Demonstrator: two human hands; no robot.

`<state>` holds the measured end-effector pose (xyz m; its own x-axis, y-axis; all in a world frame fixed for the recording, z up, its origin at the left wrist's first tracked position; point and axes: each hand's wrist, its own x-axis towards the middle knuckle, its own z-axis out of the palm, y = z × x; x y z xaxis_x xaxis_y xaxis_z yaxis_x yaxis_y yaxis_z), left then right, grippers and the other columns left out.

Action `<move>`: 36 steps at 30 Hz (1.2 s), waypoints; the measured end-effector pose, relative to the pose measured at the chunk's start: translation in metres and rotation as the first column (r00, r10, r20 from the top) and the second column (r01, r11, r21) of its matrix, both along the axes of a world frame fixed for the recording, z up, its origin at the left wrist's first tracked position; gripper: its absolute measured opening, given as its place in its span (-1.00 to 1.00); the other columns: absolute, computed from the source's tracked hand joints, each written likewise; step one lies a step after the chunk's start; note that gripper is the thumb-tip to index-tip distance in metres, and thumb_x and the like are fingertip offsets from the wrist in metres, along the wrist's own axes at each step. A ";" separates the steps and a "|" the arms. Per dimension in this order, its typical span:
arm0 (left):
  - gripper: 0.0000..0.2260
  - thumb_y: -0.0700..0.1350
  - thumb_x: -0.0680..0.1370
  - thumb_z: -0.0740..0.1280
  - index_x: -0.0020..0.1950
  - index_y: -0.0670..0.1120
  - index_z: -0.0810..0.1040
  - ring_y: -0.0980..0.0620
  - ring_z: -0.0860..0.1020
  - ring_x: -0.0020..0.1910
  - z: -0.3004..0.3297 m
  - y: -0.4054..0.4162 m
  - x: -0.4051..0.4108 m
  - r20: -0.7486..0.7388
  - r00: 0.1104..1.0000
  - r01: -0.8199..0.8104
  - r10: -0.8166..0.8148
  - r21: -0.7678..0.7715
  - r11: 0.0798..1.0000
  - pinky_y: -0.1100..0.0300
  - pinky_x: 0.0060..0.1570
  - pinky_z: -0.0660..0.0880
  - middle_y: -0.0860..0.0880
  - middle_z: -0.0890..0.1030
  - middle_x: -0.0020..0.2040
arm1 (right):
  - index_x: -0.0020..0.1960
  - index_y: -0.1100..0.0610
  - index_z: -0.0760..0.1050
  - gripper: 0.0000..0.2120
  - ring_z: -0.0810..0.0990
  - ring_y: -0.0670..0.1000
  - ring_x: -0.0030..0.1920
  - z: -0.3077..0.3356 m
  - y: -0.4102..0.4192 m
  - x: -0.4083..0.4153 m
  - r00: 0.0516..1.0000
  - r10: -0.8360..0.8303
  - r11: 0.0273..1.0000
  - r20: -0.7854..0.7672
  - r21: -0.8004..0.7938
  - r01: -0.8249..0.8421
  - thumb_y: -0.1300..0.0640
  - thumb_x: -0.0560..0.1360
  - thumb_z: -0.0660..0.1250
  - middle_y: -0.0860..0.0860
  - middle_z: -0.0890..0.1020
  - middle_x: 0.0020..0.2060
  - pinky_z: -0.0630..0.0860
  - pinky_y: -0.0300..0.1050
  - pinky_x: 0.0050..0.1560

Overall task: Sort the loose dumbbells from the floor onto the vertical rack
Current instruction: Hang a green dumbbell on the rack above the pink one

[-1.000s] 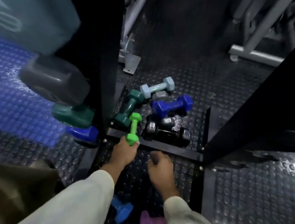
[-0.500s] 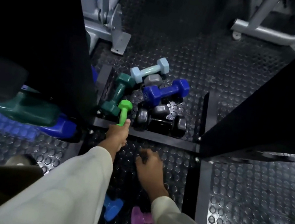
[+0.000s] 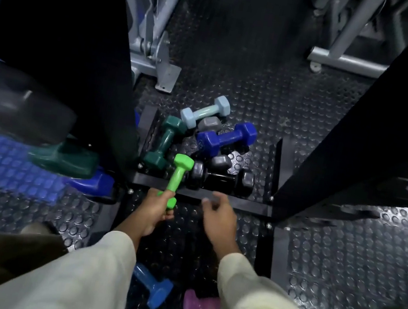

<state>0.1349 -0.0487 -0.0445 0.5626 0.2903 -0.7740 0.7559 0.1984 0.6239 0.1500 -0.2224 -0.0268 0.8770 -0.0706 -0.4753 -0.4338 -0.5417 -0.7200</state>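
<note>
My left hand (image 3: 153, 210) grips the bright green dumbbell (image 3: 178, 174) by its lower end, its upper head over the rack's front base bar (image 3: 232, 201). My right hand (image 3: 219, 219) hovers beside it, fingers loosely curled and holding nothing. Inside the rack base lie a dark green dumbbell (image 3: 166, 141), a pale blue one (image 3: 206, 111), a dark blue one (image 3: 225, 139), a black one (image 3: 220, 179) and grey ones (image 3: 220, 162). A blue dumbbell (image 3: 152, 287) and a purple one (image 3: 195, 305) lie on the floor between my sleeves. Two black rack uprights (image 3: 115, 64) (image 3: 359, 121) flank the pile.
Racked dumbbell heads jut out at left: grey (image 3: 16, 109), dark green (image 3: 66, 161), blue (image 3: 95, 182). A grey machine frame (image 3: 151, 45) stands behind the left upright, another (image 3: 345, 60) at back right. The floor is studded black rubber (image 3: 355, 260), with a blue mat (image 3: 1, 163) at left.
My left hand has drawn the green dumbbell back toward me and tilted it. My right hand has lifted and moved forward to the base bar. The view has shifted.
</note>
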 end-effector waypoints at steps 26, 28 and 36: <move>-0.71 0.06 0.62 0.40 0.33 0.10 0.56 0.01 0.61 0.10 0.259 -0.038 -0.064 0.492 0.808 0.031 -0.324 0.514 0.857 0.12 0.14 0.52 0.07 0.68 0.06 | 0.06 0.02 0.43 -0.68 0.34 -0.08 -0.47 0.247 -0.034 -0.036 0.986 -0.154 0.734 0.064 0.675 0.070 -0.23 0.60 0.37 -0.03 0.46 -0.32 0.20 -0.19 -0.50; -0.70 0.07 0.62 0.39 0.35 0.13 0.54 0.04 0.61 0.08 0.283 -0.040 -0.061 0.545 0.763 0.004 -0.346 0.531 0.847 0.12 0.14 0.53 0.08 0.67 0.08 | 0.04 0.03 0.40 -0.69 0.31 -0.07 -0.47 0.278 -0.035 -0.040 0.982 -0.158 0.693 0.101 0.720 0.037 -0.20 0.62 0.36 -0.06 0.45 -0.37 0.17 -0.19 -0.48; -0.77 -0.01 0.70 0.26 0.35 0.01 0.44 0.12 0.60 -0.29 0.380 -0.051 -0.034 0.662 0.666 -0.004 -0.342 0.463 0.887 0.33 -0.30 0.50 -0.03 0.60 -0.12 | 0.22 0.10 0.42 -0.61 0.28 -0.08 -0.46 0.394 -0.052 -0.031 0.976 -0.139 0.625 0.167 0.779 -0.044 -0.18 0.61 0.37 0.01 0.40 -0.30 0.16 -0.21 -0.50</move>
<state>0.1006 -0.0993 0.3352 0.9508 0.3057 0.0508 0.0377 -0.2770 0.9601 0.1192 -0.2748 0.3673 0.9601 0.1991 -0.1962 -0.2468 0.2744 -0.9294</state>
